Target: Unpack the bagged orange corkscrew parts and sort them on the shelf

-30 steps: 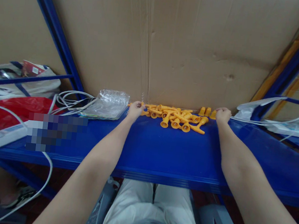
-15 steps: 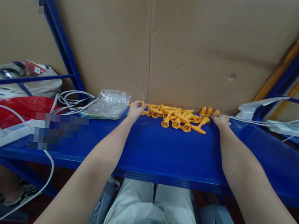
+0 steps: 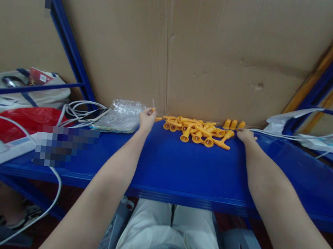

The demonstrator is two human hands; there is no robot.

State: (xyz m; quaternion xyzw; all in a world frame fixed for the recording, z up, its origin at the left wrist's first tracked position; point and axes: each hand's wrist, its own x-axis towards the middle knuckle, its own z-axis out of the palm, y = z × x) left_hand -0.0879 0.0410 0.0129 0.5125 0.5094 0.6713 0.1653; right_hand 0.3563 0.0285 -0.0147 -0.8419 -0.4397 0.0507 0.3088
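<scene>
A heap of several small orange plastic parts (image 3: 197, 131) lies at the back of the blue shelf (image 3: 179, 169), against a cardboard wall. My left hand (image 3: 147, 118) is closed at the heap's left end, pinching a small orange piece with a thin metal spring sticking up from it (image 3: 153, 105). My right hand (image 3: 245, 135) rests on the shelf at the heap's right end, fingers curled down near three upright orange caps (image 3: 233, 124); whether it holds anything is hidden.
A crumpled clear plastic bag (image 3: 121, 115) and coiled white cables (image 3: 78, 111) lie left of the heap. A red bag (image 3: 15, 118) and a white box (image 3: 0, 148) sit at far left. White cable and plastic (image 3: 296, 132) lie at right.
My left hand has drawn left and lifted slightly, away from the heap, with the spring piece. My right hand has come down from the orange caps onto the shelf.
</scene>
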